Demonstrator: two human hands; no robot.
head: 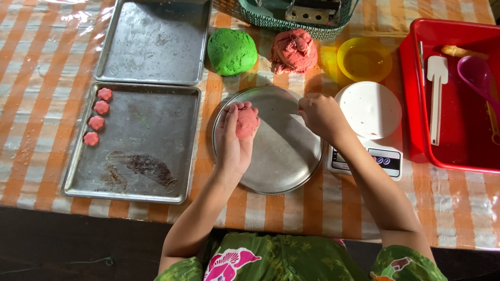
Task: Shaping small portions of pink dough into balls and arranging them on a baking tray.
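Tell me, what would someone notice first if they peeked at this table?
Probably the left hand, cupping a pink dough ball over the round metal plate in the middle, with the right hand beside it. Behind the plate sit a bright green dough lump and a pink dough lump. At the left, four small pink flower shapes line the near baking tray.
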